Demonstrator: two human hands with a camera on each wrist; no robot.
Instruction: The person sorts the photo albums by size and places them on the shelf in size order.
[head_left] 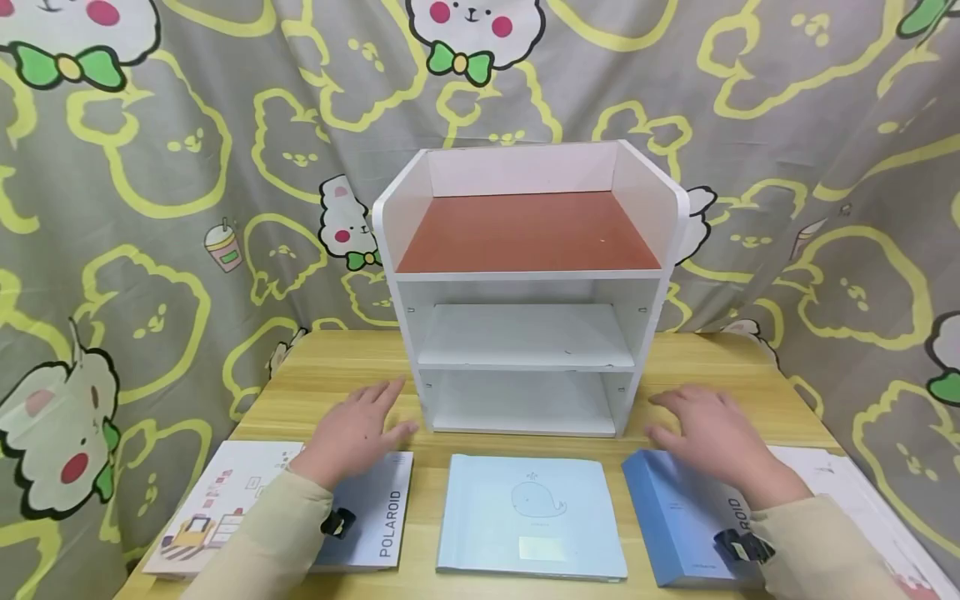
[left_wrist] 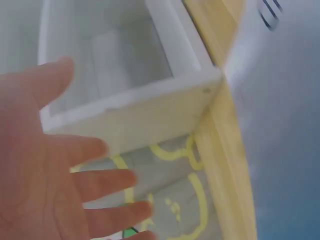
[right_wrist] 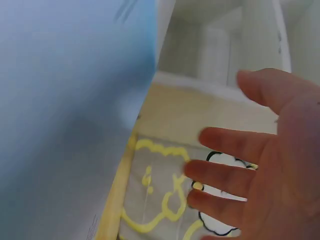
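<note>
A white shelf unit (head_left: pixel 525 287) with a reddish-brown top board stands on the wooden table. My left hand (head_left: pixel 358 433) hovers just left of its base, fingers spread and holding nothing. On the other side, my right hand (head_left: pixel 712 437) is held near the shelf's lower right, also with spread fingers and nothing in them. Under the left hand lies a blue-grey POLAROID album (head_left: pixel 375 517). A thicker blue POLAROID album (head_left: pixel 675 517) lies beneath the right hand and forearm. In both wrist views the fingers are apart from the shelf's side panels.
A light blue album (head_left: pixel 532 521) with a whale drawing lies in front of the shelf. White illustrated albums lie at the far left (head_left: pixel 217 500) and far right (head_left: pixel 862 508), partly covered by the sleeves. A patterned grey curtain (head_left: pixel 247 167) surrounds the table.
</note>
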